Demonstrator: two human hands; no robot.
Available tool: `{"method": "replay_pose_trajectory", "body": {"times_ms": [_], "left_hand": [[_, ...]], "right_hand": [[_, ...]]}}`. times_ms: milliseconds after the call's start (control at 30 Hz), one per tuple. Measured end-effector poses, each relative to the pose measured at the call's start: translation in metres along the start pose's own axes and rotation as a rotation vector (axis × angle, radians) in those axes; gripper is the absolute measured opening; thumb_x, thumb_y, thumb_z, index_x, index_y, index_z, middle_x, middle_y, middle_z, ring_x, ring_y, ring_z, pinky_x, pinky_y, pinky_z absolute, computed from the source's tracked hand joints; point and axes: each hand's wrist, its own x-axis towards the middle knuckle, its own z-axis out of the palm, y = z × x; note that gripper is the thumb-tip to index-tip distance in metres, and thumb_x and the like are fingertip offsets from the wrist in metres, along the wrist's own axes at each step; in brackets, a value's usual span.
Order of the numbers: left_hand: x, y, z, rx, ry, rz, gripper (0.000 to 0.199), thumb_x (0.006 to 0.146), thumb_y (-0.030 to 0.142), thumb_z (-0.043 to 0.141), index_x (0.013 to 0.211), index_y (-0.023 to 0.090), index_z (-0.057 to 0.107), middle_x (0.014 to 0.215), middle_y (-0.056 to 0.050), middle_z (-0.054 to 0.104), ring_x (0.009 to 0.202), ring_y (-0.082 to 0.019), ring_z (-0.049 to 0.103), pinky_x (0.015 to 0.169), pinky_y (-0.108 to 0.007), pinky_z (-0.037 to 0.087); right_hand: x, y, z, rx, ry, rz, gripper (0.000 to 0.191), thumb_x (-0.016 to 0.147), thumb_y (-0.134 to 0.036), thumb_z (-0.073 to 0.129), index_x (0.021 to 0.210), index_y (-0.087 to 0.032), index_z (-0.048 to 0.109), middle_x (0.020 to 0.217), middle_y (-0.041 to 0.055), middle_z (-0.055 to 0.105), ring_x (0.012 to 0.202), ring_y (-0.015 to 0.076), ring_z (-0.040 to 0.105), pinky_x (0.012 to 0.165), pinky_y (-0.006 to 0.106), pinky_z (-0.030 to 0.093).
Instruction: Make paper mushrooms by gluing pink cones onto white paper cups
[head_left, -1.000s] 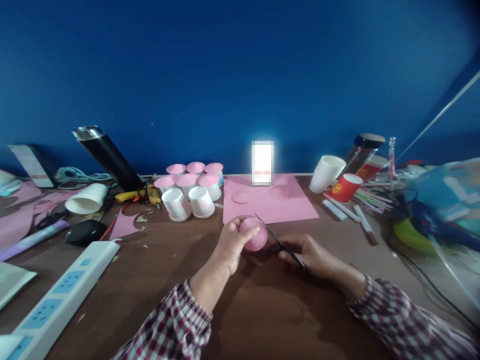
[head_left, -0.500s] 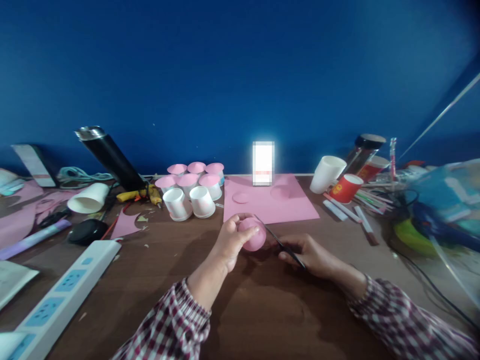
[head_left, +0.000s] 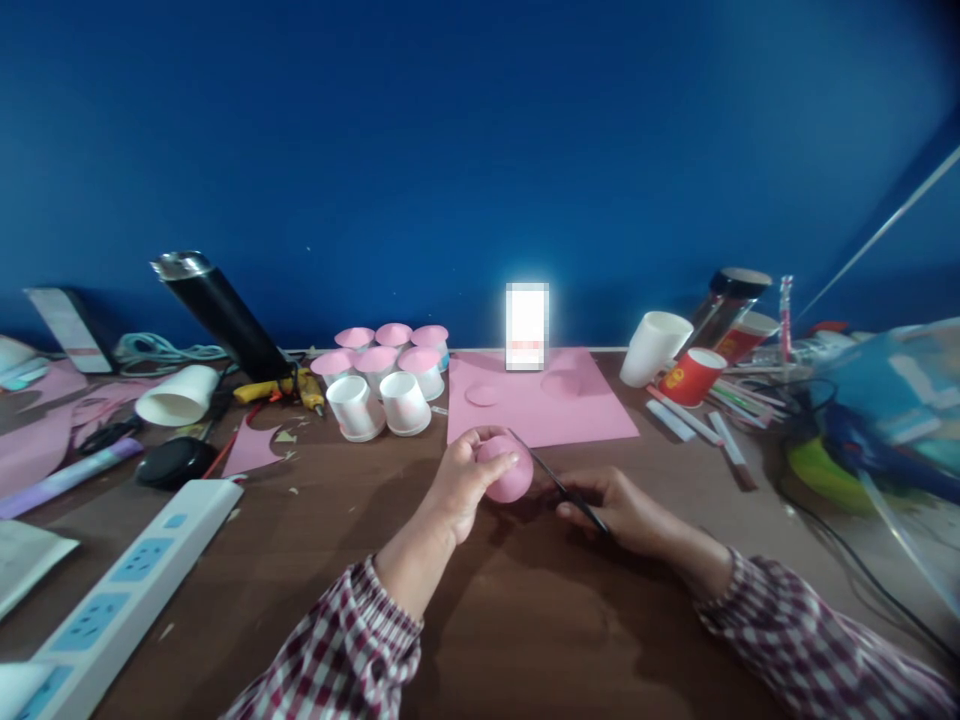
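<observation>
Between its thumb and fingers my left hand pinches a round pink paper piece. A thin dark tool, which looks like scissors, is gripped in my right hand; its tip reaches the upper right edge of the round piece. Behind both hands a pink sheet lies flat on the brown table, with two round pink pieces on it.
Several white cups, most topped with pink discs, stand at centre left. A power strip, black bottle and yellow glue gun are left. White and red cups stand right, beside markers.
The round pink piece in my left hand has shifted very slightly right. The tool's handle in my right hand has tilted a little; both hands are otherwise nearly still.
</observation>
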Motion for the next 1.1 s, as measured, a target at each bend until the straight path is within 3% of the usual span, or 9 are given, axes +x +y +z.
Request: {"method": "replay_pose_trajectory", "body": {"times_ms": [233,367,433,567,767,933,1100], "left_hand": [[0.001,0.005,-0.001,-0.046,0.022,0.034,0.048,0.058,0.023,0.08,0.1,0.013,0.06,0.087,-0.004,0.065,0.077,-0.013,0.059,0.068,-0.023,0.045],[0.002,0.018,-0.003,-0.231,0.062,0.037,0.044,0.058,0.024,0.081,0.096,0.015,0.06,0.085,-0.001,0.065,0.073,-0.011,0.06,0.063,-0.021,0.047],[0.003,0.024,-0.005,-0.303,0.096,0.068,0.037,0.061,0.026,0.079,0.092,0.016,0.061,0.083,0.0,0.065,0.072,-0.011,0.06,0.06,-0.02,0.048],[0.007,0.027,-0.009,-0.39,0.125,0.101,0.026,0.067,0.024,0.074,0.089,0.016,0.064,0.085,0.0,0.065,0.073,-0.011,0.061,0.056,-0.019,0.048],[0.005,0.021,-0.01,-0.372,0.086,0.091,0.029,0.066,0.016,0.07,0.094,0.017,0.062,0.078,0.003,0.063,0.066,-0.009,0.06,0.053,-0.019,0.048],[0.004,0.015,-0.005,-0.353,0.043,0.058,0.035,0.066,0.013,0.069,0.099,0.017,0.059,0.084,0.001,0.064,0.071,-0.008,0.061,0.059,-0.018,0.049],[0.004,0.012,-0.002,-0.33,0.04,0.017,0.036,0.065,0.012,0.07,0.099,0.017,0.059,0.089,-0.001,0.066,0.074,-0.009,0.062,0.062,-0.018,0.05]], "right_hand": [[0.006,0.009,0.0,0.011,0.129,-0.041,0.039,0.075,-0.041,0.064,0.101,-0.015,0.055,0.068,-0.0017,0.056,0.05,0.008,0.047,0.049,0.022,0.04],[0.001,0.007,-0.01,-0.316,0.25,-0.149,0.031,0.068,-0.034,0.072,0.081,-0.019,0.048,0.063,-0.0055,0.05,0.055,0.0094,0.045,0.05,0.021,0.036],[-0.004,0.002,-0.017,-0.534,0.214,-0.146,0.031,0.064,-0.03,0.075,0.077,-0.019,0.049,0.064,-0.0053,0.051,0.057,0.0098,0.044,0.051,0.021,0.033],[-0.011,-0.011,-0.022,-0.828,0.086,-0.15,0.033,0.062,-0.026,0.075,0.087,-0.02,0.055,0.075,-0.003,0.06,0.064,0.0126,0.05,0.055,0.022,0.031],[-0.016,-0.019,-0.02,-0.867,0.013,-0.136,0.036,0.063,-0.026,0.074,0.093,-0.021,0.054,0.085,-0.0004,0.061,0.071,0.0151,0.052,0.06,0.024,0.033],[-0.024,-0.027,-0.022,-1.011,0.062,-0.16,0.028,0.066,-0.028,0.071,0.088,-0.02,0.054,0.087,0.0023,0.059,0.077,0.0187,0.051,0.064,0.027,0.034],[-0.028,-0.029,-0.019,-1.132,0.025,-0.15,0.025,0.064,-0.029,0.069,0.086,-0.02,0.06,0.094,0.0066,0.057,0.086,0.0235,0.052,0.067,0.029,0.036]]}}
